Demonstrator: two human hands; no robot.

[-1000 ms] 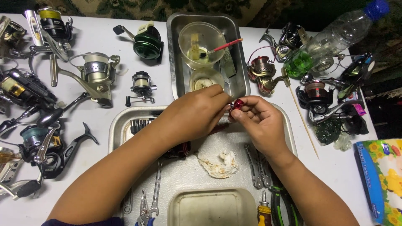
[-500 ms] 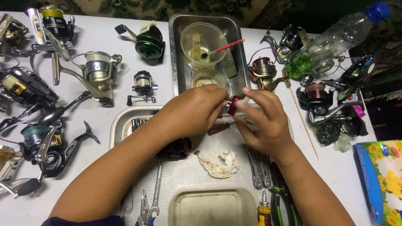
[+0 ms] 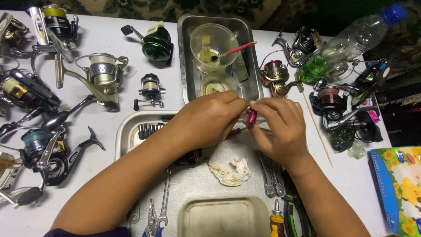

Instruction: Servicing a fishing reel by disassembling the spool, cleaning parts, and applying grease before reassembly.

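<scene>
Head view, looking down on a white desk point(image 3: 109, 33) crowded with fishing reels. Left hand point(image 3: 209, 120) and right hand point(image 3: 280, 129) meeting just above a large metal tray point(image 3: 127, 131), fingers of both pinched together on a small dark-red reel part point(image 3: 251, 116) held between them at the centre of the view. A thin rod-like piece beneath the red part, running toward the right hand; hard to tell exactly how joined.

Beyond the hands, a deep steel pan point(image 3: 245, 35) holding a clear bowl point(image 3: 214, 44) with yellowish liquid and a red-handled brush point(image 3: 234, 49) leaning in it. Below the hands, a crumpled stained tissue point(image 3: 230, 172) lying on the tray, with wrenches point(image 3: 165, 197) and pliers near the bottom edge beside a pale plastic lid point(image 3: 223, 217).

To the left, a silver spinning reel point(image 3: 101, 77), a green reel point(image 3: 157, 44) and a black reel point(image 3: 48, 153) spread across the desk. To the right, a clear bottle point(image 3: 355, 37) with a blue cap lying on its side, a red-spooled reel point(image 3: 329, 98), and a flowered tissue pack point(image 3: 399, 184) at the edge.
</scene>
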